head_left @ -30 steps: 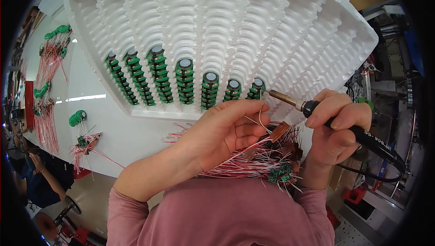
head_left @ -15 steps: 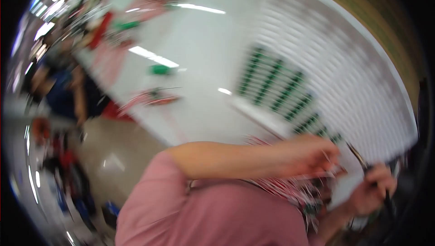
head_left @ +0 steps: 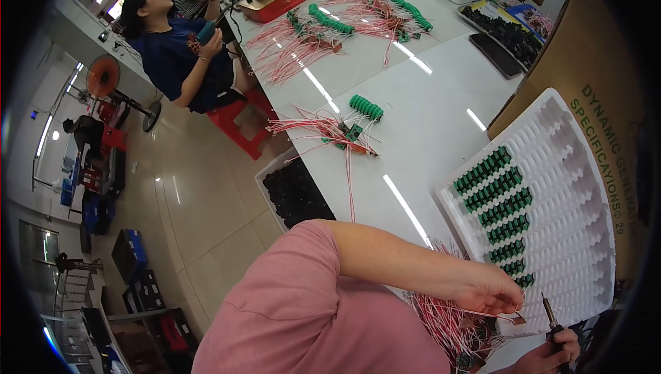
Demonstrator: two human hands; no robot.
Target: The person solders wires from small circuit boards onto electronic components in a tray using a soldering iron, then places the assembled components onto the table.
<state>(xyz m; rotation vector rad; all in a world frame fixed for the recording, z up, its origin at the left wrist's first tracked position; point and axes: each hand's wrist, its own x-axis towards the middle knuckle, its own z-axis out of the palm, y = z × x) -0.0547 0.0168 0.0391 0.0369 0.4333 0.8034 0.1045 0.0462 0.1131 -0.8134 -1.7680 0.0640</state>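
My left hand point(head_left: 490, 293) reaches across to the tray's near end, fingers curled together in a pinch. A thin red-and-white wire point(head_left: 482, 313) runs at its fingertips, with a small brown piece point(head_left: 518, 319) just below. In my right hand point(head_left: 556, 355), at the lower right, is a soldering iron point(head_left: 552, 320), its metal tip pointing up close to the left fingertips. Beneath my left forearm lies a dense bundle of red and white wires point(head_left: 451, 326). The white foam tray point(head_left: 564, 216) beside my hands holds rows of small green circuit boards point(head_left: 506, 212) along its left side.
A cardboard box point(head_left: 599, 99) stands behind the tray. On the white table point(head_left: 413, 143) lie wired green boards point(head_left: 348, 136) and a green coil-like stack point(head_left: 366, 108). A seated co-worker point(head_left: 180, 50) is at the far left; a bin of black parts point(head_left: 296, 191) stands below the table edge.
The view has swung and steadied, bringing the cardboard box and co-workers into clearer sight. Both hands appear lower in the picture; the soldering iron stays in my right hand.
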